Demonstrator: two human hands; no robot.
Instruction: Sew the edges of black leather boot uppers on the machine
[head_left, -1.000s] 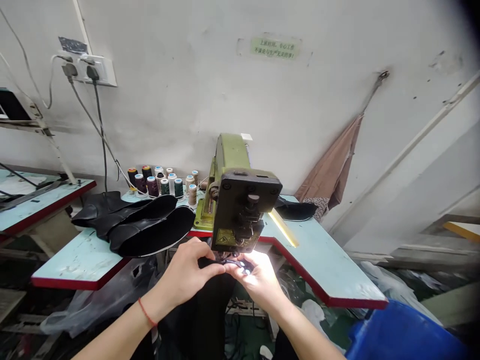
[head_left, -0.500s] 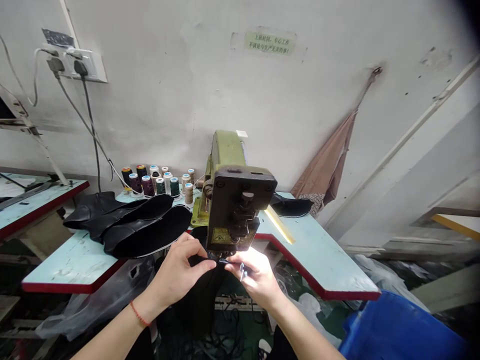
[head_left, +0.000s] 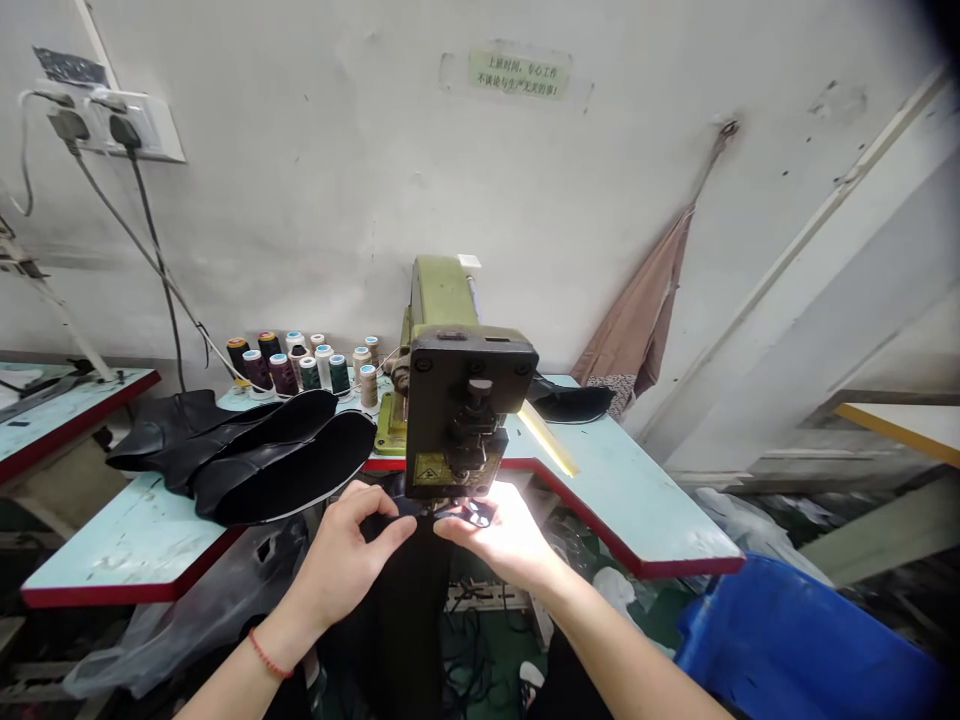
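Note:
A green post-bed sewing machine (head_left: 442, 380) stands in the notch of a light blue table (head_left: 120, 540) with a red edge. Under its dark head, lit by the machine's lamp, lies a small black piece of material (head_left: 465, 513). My left hand (head_left: 352, 555) pinches the piece's left side with thumb and fingers closed. From the right, my right hand (head_left: 504, 543) holds the same piece, brightly lit and partly washed out. A red string circles my left wrist.
Black boot-shaft pieces (head_left: 247, 450) are stacked on the table's left wing. Several thread spools (head_left: 304, 362) stand behind them by the wall. A blue bin (head_left: 795, 650) sits low on the right, a brown cloth (head_left: 637, 320) hangs on the wall, and plugs fill a socket (head_left: 105, 125).
The view has shifted rightward, so everything slid left in the picture. My hands stay at the machine's foot; the right hand has moved up closer under the head.

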